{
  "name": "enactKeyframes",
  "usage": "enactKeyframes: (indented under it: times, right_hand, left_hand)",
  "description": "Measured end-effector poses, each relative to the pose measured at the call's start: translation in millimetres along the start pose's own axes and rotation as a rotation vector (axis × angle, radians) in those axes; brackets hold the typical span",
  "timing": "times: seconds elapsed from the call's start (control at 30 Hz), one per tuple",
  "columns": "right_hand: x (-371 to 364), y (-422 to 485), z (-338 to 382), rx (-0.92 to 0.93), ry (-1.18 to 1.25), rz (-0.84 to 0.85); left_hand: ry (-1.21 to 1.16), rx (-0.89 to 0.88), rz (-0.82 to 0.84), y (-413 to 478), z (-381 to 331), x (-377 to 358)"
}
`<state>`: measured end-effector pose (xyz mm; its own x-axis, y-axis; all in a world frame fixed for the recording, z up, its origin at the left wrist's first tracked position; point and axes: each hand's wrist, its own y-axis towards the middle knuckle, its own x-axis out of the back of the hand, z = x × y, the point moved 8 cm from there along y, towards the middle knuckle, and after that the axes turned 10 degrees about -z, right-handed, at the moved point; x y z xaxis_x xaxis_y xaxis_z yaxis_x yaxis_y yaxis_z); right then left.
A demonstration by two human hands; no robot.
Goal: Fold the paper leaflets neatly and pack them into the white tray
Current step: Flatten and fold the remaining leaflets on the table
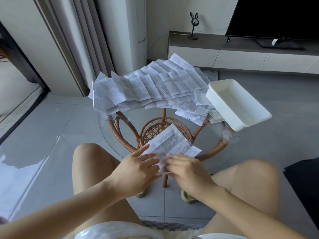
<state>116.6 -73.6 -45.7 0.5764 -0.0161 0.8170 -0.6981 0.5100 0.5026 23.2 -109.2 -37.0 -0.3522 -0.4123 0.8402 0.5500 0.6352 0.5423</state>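
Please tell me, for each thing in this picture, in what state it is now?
Leaflet: lying flat, printed side up.
Left hand: presses the leaflet.
Right hand: on the leaflet, fingers blurred.
Pile of leaflets: unfolded, creased.
Tray: empty.
Small leaflets: folded, beside the tray.
Television: off.

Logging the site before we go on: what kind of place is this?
Most likely a home living room: a flat-screen TV stands on a low media cabinet, curtains hang at the left, and the work surface is a small glass-topped rattan table.
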Motion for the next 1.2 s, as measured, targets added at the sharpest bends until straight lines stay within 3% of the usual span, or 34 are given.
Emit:
enactKeyframes:
  times: [0.13,0.37,0.53,0.7,0.83,1.2]
  right_hand:
    - [14,0,-23,-0.059,0.315,0.021]
    - [28,-21,-60,-0.042,0.183,0.028]
    - [30,-36,-71,-0.256,0.333,-0.04]
    - [38,-26,-86,-0.486,0.192,-0.185]
    - [35,-17,-88,-0.597,0.134,-0.269]
    - [27,-4,-87,-0.675,-0.275,-0.134]
  left_hand:
    - [-0.105,0.096,0.115,-6,12,-9]
    - [-0.147,0.06,0.101,4,-3,-6]
    - [-0.323,0.384,-0.027,2,24,-8]
    - [-0.26,0.769,-0.221,-13,44,-10]
    - [-0.141,0.917,-0.297,-15,45,-10]
    - [-0.065,0.97,-0.202,-18,52,-14]
